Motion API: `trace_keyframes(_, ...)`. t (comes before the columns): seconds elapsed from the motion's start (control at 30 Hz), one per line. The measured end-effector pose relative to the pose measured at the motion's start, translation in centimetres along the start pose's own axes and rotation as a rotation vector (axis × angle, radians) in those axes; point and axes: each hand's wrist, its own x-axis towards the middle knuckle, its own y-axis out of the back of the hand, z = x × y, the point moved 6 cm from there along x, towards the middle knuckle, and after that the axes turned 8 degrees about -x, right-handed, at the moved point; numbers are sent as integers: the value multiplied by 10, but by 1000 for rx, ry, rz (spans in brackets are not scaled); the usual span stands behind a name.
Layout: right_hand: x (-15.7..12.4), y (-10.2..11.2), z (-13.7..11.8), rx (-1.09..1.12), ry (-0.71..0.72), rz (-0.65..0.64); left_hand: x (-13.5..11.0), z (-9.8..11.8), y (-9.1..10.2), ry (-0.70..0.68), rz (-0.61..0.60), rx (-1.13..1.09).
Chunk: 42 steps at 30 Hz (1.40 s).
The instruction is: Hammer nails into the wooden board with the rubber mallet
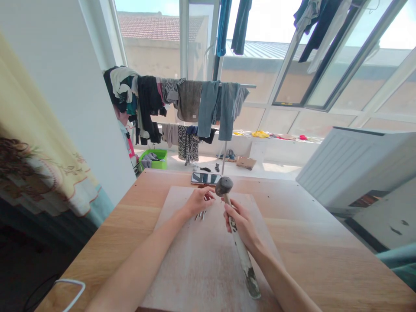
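mallet [239,245] | dark-headed, held aslant | thin pieces [200,215], apparently metal, on board [195,268]

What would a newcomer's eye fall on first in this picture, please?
Probably the dark-headed mallet gripped in the right hand, over the pale board. Next, perhaps, the laundry hung on a rack beyond the table, and the bright green container below it, towards the left.

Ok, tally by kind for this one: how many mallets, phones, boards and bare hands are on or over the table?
Dark-headed mallet with worn pale handle: 1
Dark rectangular phone: 1
Pale flat rectangular board: 1
Bare hands, left hand and right hand: 2
Total: 5
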Motion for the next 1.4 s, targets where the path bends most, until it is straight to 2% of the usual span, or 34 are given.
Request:
trace_keyframes(0.37,-1,0,-1,-7,14,13,0,0,1,22,-1,5)
trace_keyframes(0.97,-1,-11,5,-77,-13,-30,0,1,-2,9,-41,54)
trace_keyframes(1.1,-1,-11,8,-80,-29,-44,3,7,5,39,-67,115)
trace_keyframes(1.27,0,-7,9,-65,-30,-8,1,15,26,119,-206,226)
trace_keyframes(1.4,1,-7,9,-64,-30,-1,-9,21,31,215,-345,398)
